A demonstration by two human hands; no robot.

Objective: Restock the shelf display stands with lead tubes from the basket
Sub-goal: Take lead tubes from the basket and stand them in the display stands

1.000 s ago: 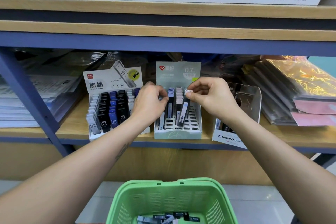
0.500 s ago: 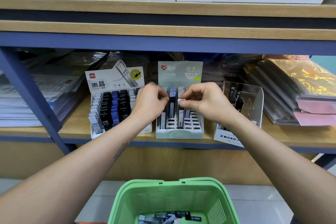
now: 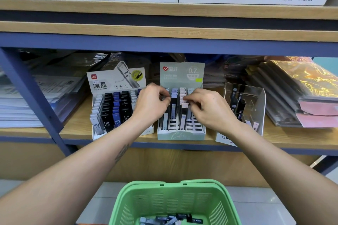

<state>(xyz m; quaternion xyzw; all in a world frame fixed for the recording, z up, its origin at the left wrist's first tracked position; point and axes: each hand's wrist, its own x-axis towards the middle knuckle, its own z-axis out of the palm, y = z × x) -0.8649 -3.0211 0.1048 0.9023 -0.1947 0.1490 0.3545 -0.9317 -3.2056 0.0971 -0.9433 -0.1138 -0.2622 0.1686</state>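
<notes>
My right hand (image 3: 210, 109), fingers curled, pinches the pale cap of a lead tube (image 3: 184, 104) standing in the third row of the mint-green cardboard display stand (image 3: 181, 135) at the middle of the wooden shelf (image 3: 76, 126). My left hand (image 3: 150, 105) curls over the stand's left rows; whether it holds a tube I cannot tell. Slim rectangular tubes, dark-bodied and pastel-capped, stand in white slotted ribs. Left is a white stand (image 3: 113, 107) of black and blue tubes; right, a clear acrylic one (image 3: 245, 107). Near me, the ribbed green plastic basket (image 3: 175, 202) holds more loose tubes (image 3: 172, 220).
</notes>
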